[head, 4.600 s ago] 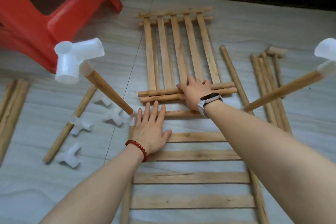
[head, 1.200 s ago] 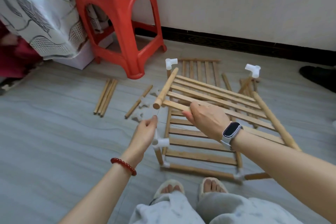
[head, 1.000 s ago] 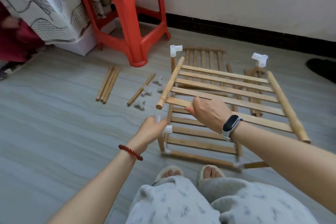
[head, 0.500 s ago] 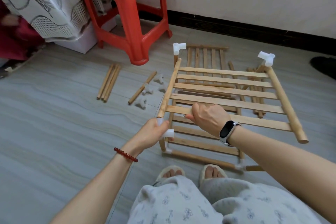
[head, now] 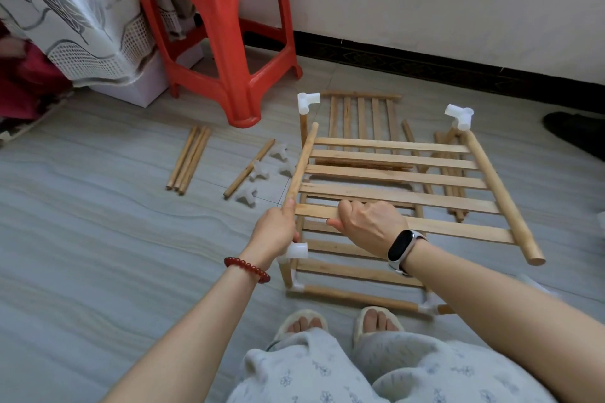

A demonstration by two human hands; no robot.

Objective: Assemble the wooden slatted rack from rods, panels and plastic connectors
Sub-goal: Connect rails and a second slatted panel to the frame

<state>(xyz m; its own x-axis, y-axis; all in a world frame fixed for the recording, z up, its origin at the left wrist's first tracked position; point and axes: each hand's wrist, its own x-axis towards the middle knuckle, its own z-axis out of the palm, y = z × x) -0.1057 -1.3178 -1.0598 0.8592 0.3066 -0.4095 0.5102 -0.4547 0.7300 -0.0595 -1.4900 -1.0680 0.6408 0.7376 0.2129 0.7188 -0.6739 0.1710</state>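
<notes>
Head view: the left hand grips the near end of the left rod of a five-slat panel above a white connector. The right hand curls around the nearest slat, holding the panel raised over the frame at the floor's middle. Two connectors top the far posts. Another panel lies behind. Four loose connectors and a bundle of rods lie left on the floor, near a red stool.
</notes>
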